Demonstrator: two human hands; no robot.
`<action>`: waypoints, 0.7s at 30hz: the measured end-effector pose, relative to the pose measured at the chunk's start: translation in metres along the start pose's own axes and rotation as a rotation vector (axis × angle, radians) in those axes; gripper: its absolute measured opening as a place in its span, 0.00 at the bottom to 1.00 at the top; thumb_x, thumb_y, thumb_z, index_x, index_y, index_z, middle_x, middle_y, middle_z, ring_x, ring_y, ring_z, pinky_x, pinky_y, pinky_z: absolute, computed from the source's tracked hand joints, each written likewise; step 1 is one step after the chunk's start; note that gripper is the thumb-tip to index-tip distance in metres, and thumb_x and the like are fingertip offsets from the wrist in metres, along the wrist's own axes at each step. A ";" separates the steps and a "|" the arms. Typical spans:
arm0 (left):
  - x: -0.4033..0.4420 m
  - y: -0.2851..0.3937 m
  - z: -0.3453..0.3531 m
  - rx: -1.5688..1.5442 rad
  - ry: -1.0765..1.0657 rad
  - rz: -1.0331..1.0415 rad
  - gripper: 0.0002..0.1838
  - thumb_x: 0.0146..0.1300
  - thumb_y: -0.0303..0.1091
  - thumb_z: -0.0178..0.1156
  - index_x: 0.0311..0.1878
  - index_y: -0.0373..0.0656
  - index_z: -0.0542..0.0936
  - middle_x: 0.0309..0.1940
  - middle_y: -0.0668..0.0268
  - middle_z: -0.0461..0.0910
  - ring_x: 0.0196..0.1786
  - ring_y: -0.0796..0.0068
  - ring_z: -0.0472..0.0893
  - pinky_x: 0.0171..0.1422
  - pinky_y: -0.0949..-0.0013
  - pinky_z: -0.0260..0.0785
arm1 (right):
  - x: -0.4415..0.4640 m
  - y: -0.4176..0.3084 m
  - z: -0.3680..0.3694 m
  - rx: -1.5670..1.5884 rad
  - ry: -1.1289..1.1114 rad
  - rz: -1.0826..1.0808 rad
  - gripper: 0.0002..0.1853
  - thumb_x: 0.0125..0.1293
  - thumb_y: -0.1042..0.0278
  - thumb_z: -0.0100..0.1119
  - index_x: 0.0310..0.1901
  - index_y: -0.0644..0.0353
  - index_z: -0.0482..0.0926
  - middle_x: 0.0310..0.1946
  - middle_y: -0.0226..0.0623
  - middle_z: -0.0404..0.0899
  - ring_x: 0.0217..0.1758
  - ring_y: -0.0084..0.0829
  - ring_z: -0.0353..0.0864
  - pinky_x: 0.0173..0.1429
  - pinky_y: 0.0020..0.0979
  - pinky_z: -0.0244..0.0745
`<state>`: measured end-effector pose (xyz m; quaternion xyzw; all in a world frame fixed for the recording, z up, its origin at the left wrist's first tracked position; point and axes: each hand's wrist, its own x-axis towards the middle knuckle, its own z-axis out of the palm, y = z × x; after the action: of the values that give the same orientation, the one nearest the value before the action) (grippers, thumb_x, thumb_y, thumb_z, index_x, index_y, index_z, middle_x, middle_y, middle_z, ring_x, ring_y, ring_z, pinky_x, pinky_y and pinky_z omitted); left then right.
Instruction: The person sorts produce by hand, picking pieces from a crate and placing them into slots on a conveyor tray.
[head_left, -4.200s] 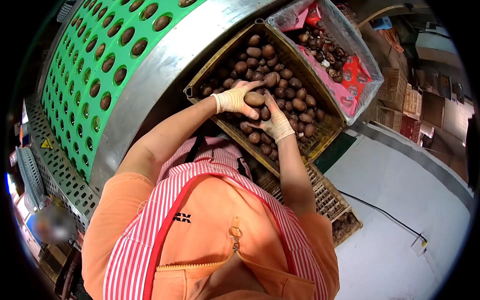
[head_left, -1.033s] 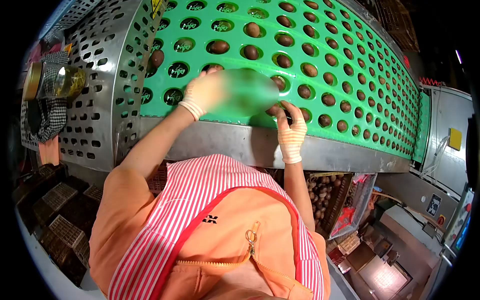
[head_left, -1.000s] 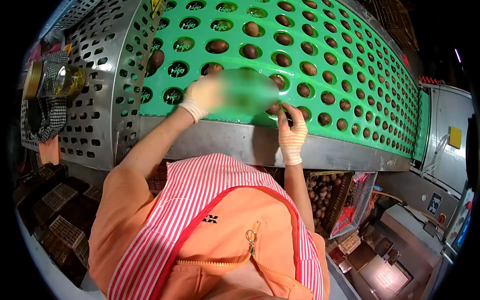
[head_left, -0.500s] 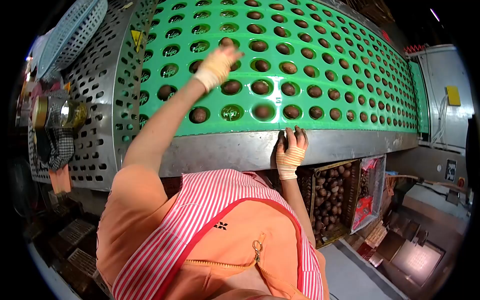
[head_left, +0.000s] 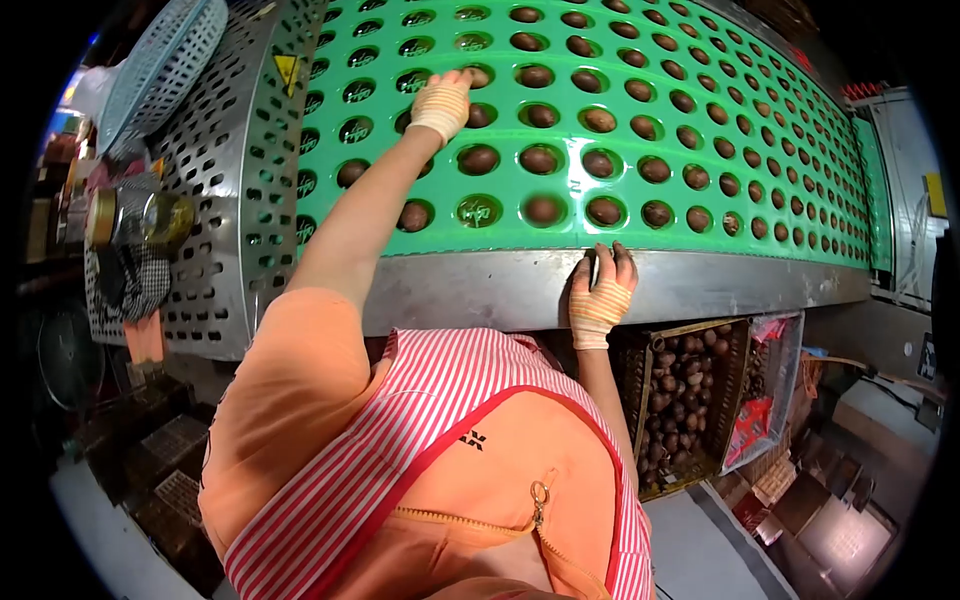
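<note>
My left hand [head_left: 441, 104], in a cream striped glove with bare fingertips, reaches over the green sheet [head_left: 513, 63] with its oval cups. Its bent fingers close against a brown egg-shaped item [head_left: 478, 76] in one cup; part of that item is hidden. Below it, another brown item [head_left: 478, 159] lies in its own cup. On the metal front rail [head_left: 470, 288] rests my right hand [head_left: 601, 296], gloved alike, fingers stretched towards the sheet and holding nothing. A blurred brown item [head_left: 543, 209] sits in a front-row cup near it.
Rows of brown items fill cups to the right; several left-hand cups [head_left: 357, 90] show only lettering. A perforated metal panel [head_left: 212, 200] stands left, with a jar [head_left: 168, 220] and a blue basket [head_left: 165, 75]. Below the rail at right, a crate [head_left: 735, 400] holds more brown items.
My left hand, blurred before, has turned its fingers forward and curled them onto the brown item. My right hand stays on the rail. The whole view has shifted slightly.
</note>
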<state>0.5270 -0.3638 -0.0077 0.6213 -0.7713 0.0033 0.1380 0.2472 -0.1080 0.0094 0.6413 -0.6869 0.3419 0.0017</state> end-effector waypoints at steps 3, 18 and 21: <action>0.011 -0.019 -0.024 -0.272 -0.192 -0.087 0.22 0.66 0.35 0.53 0.64 0.50 0.75 0.60 0.56 0.76 0.59 0.53 0.77 0.66 0.58 0.69 | 0.000 0.003 -0.001 0.020 -0.001 -0.016 0.16 0.59 0.71 0.63 0.51 0.59 0.80 0.56 0.49 0.75 0.61 0.52 0.71 0.66 0.49 0.66; -0.154 -0.114 -0.049 0.223 -0.230 -0.219 0.21 0.66 0.42 0.57 0.58 0.41 0.79 0.50 0.47 0.81 0.56 0.46 0.78 0.59 0.53 0.70 | -0.049 0.035 -0.068 0.408 0.104 0.050 0.14 0.54 0.76 0.61 0.44 0.55 0.80 0.51 0.47 0.77 0.55 0.52 0.75 0.59 0.47 0.73; -0.118 -0.081 -0.061 0.427 -0.364 -0.383 0.25 0.67 0.46 0.57 0.64 0.48 0.74 0.57 0.48 0.76 0.58 0.44 0.76 0.60 0.49 0.70 | -0.075 0.068 -0.112 0.334 0.177 0.160 0.14 0.55 0.73 0.63 0.45 0.54 0.81 0.50 0.46 0.78 0.55 0.50 0.76 0.59 0.46 0.73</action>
<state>0.6399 -0.2589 0.0122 0.7603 -0.6344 0.0276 -0.1371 0.1520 0.0067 0.0304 0.5434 -0.6667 0.5052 -0.0715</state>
